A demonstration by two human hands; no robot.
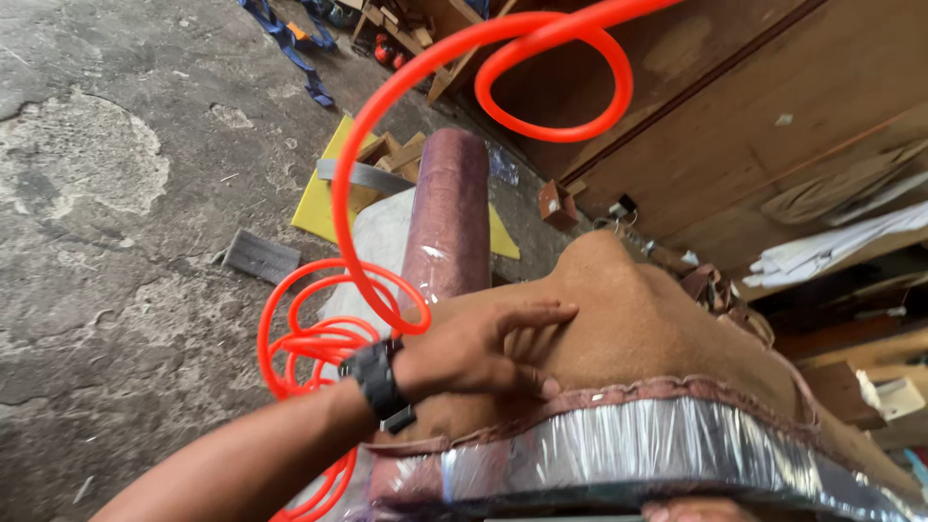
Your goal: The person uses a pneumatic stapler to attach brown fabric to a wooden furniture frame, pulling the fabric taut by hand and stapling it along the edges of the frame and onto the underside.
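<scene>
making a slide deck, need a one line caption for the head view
Left hand pressed flat on brown fabric of an upholstered piece, orange air hose coiling above a concrete floor.

We see matt brown cloth on the padded cushion (657,329), glossy silver foil along its edge (638,447), a smooth orange plastic hose (362,208), rough cracked concrete floor (106,193), and worn wooden boards (773,116).
</scene>
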